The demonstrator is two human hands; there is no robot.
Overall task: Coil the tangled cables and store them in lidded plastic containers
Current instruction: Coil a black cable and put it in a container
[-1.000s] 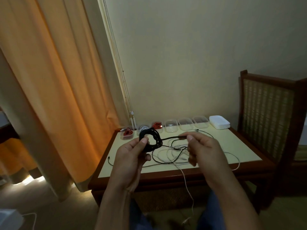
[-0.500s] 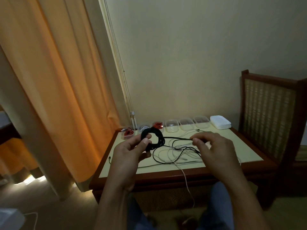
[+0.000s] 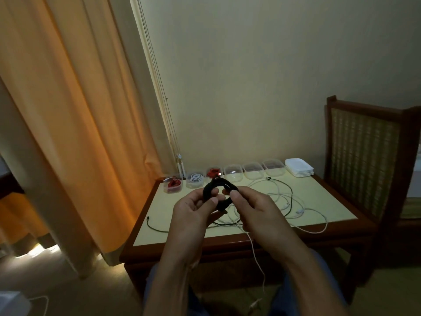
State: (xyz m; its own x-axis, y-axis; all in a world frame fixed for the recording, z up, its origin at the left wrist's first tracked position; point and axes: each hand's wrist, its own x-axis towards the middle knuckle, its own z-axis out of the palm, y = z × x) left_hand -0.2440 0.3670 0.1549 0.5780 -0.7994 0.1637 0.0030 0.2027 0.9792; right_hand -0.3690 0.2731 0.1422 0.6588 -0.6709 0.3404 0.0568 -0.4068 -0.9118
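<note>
Seen from the head camera, both hands are raised above the near part of the tabletop (image 3: 319, 197), sharing one black coil (image 3: 219, 181) of cable. The left hand (image 3: 193, 213) pinches the coil's left side, thumb pressed toward curled fingers. The right hand (image 3: 255, 210) grips its right side, thumb laid on the ring and fingers folded under. We see the coil held in the air, clear of the tabletop, roughly upright with its opening turned toward us.

Beneath and to the right of the hands, loose cables (image 3: 281, 198), mostly white with one dark strand, lie tangled on the cream surface. One white cable (image 3: 256, 256) runs off the front edge and hangs toward the floor. A thin dark cable (image 3: 157, 227) curves near the left front corner.

Along the far edge, against the wall, stands a row of six clear containers (image 3: 252, 174), all open-topped. From the left, the first holds a red cable (image 3: 173, 184) and the second a white bundle (image 3: 195, 178). The third holds more red cable and is partly hidden behind the black coil. We cannot make out any contents in the three to the right. A stack of white lids (image 3: 299, 171) sits just beside the last container. A wooden chair (image 3: 362, 160) with a woven back stands at the right, and an orange curtain (image 3: 68, 110) hangs at the left.
</note>
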